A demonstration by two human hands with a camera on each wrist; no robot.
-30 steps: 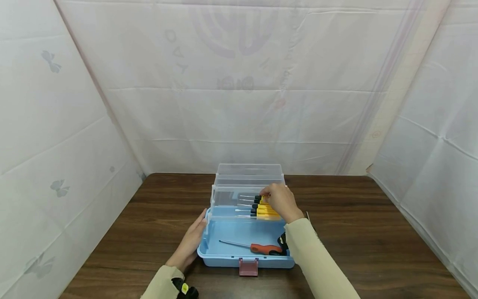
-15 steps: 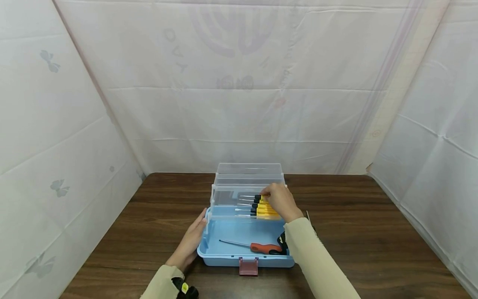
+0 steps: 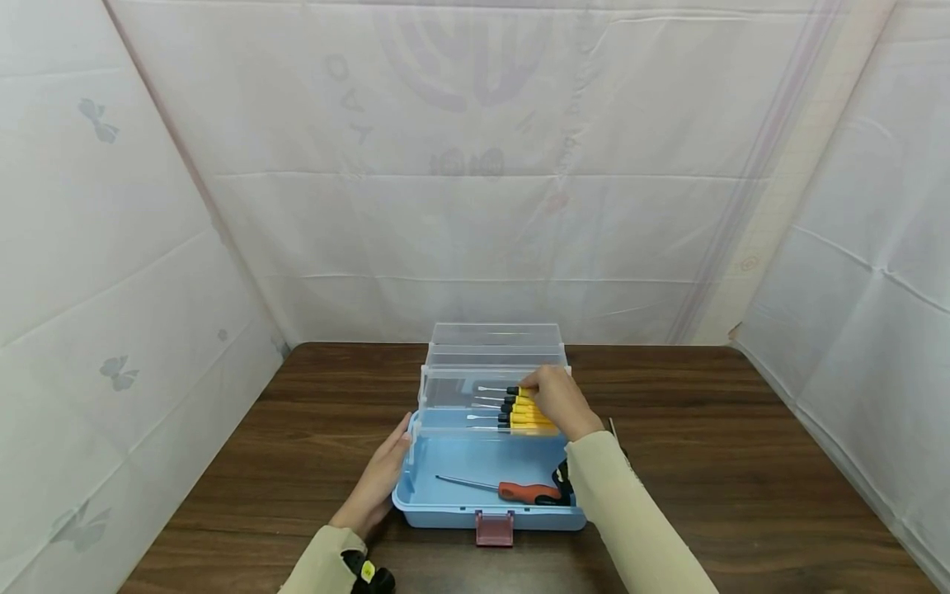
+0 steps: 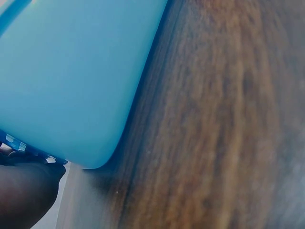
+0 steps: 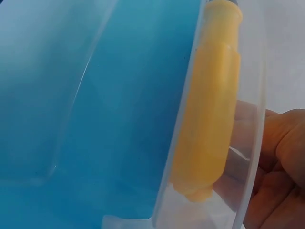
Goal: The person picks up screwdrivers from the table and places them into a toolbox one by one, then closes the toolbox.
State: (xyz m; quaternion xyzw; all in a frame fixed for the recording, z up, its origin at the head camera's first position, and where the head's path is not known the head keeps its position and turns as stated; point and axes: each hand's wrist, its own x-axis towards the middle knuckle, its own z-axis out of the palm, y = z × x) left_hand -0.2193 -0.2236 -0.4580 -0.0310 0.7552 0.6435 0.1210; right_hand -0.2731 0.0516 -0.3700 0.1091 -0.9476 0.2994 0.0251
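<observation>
Nearest, the pink plastic latch hangs down from the front wall of the light-blue rectangular plastic box, so nothing fastens the front. The left hand rests against the left side of this box with its fingers extended, gripping nothing, probably to steady it. Inside, near the front, the screwdriver with a red-and-black handle lies across the floor, perhaps because it is too long for the tray. Above the back part is the clear plastic tray, where the slim screwdrivers with yellow-and-black handles lie side by side, tips to the left, likely to save room. The right hand pinches the farthest screwdriver by its handle end, which seems the easiest part to reach. Behind, the clear plastic upper tiers stand raised, leaving the tray accessible.
</observation>
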